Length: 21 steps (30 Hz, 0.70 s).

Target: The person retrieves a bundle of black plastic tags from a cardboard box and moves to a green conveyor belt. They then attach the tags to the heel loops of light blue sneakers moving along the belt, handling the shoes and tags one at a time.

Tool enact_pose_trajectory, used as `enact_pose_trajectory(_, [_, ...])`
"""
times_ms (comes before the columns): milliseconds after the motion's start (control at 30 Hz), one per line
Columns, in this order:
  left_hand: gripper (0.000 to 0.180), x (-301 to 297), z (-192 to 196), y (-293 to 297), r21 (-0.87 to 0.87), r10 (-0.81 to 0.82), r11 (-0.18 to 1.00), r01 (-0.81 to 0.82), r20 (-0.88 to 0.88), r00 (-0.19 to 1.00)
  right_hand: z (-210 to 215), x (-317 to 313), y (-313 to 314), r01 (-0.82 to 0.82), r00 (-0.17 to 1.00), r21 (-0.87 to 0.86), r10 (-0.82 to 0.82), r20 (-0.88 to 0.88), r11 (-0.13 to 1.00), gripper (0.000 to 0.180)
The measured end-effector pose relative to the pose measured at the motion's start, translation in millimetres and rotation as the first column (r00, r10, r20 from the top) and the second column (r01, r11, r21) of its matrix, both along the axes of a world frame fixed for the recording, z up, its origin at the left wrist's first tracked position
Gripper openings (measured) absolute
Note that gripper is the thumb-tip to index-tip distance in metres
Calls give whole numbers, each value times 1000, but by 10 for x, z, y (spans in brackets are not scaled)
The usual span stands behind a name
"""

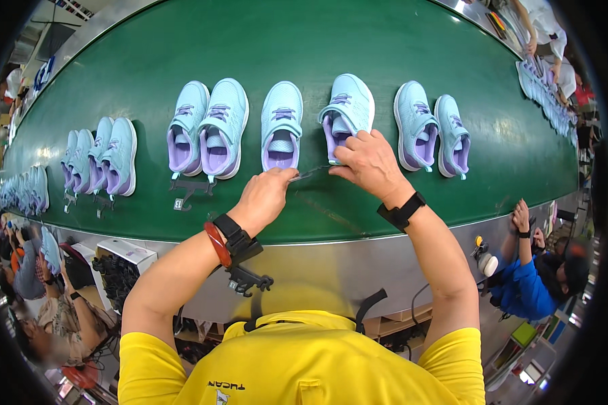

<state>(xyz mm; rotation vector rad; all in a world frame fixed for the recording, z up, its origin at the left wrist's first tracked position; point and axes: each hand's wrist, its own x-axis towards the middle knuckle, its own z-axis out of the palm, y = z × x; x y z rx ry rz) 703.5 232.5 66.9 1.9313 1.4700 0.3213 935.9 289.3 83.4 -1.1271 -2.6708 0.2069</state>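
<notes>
Two light-blue sneakers with lilac linings lie toes away from me at the middle of the green table. My left hand [267, 192] is closed at the heel of the left sneaker [282, 111], pinching one end of a thin black plastic shoe hanger [311, 173]. My right hand [373, 162] grips the heel of the right sneaker [352, 98], which is slightly turned, its strap loosened. The hanger's other end reaches toward my right fingertips, which partly hide it. Another black hanger [250, 279] shows below my left wrist, over the steel edge.
A sneaker pair [213, 128] on a black hanger lies to the left, with more pairs [101, 158] beyond. Another pair [419, 128] lies at right. A white box [132, 251] of black hangers stands at lower left. Co-workers flank the green table [412, 40]; one wears blue [530, 287].
</notes>
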Motion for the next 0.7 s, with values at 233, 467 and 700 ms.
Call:
enact_pose_trajectory(233, [28,-5,-3,-8,15,3,1000,-3,-14,1000,18,-32,19,-67,997,-18,68,45,998,23])
enact_pose_trajectory(467, [28,-1,-25,-8,40,2,999,-2,-16,1000,35,47,33,-71,997,1,70,31,998,26])
enact_pose_trajectory(700, [35,-2,-1,-27,7,-4,1000,3,77,997,-5,-116,-5,-68,990,-37,72,118,997,22])
